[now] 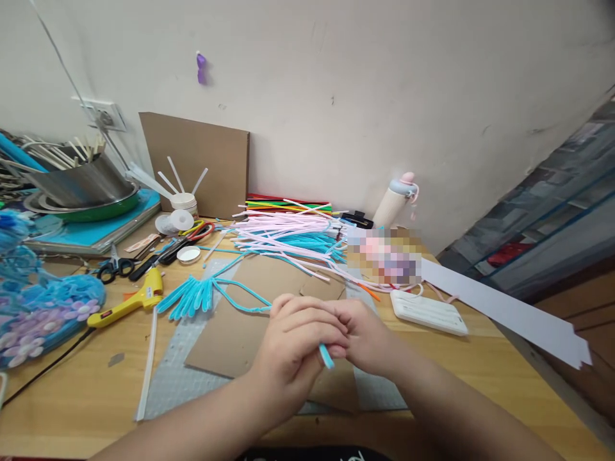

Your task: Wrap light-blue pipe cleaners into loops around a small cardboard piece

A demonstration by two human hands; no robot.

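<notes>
My left hand [305,339] and my right hand [362,333] meet over a piece of cardboard [216,349]. Both have their fingers closed on a blue pipe cleaner [327,356], whose short end pokes out below the left fingers. The rest of it is hidden inside my hands. Left of them, a looped bundle of blue pipe cleaners [192,298] lies at the cardboard's edge. From it, blue strands run toward my left hand; whether they join the held piece I cannot tell.
Pink pipe cleaners [283,224] are heaped behind the cardboard. A yellow glue gun [134,301], scissors [115,266] and a blue flower piece [52,314] lie at left. On the right are a white power strip [428,312], a bottle [394,202] and white paper strips [504,314].
</notes>
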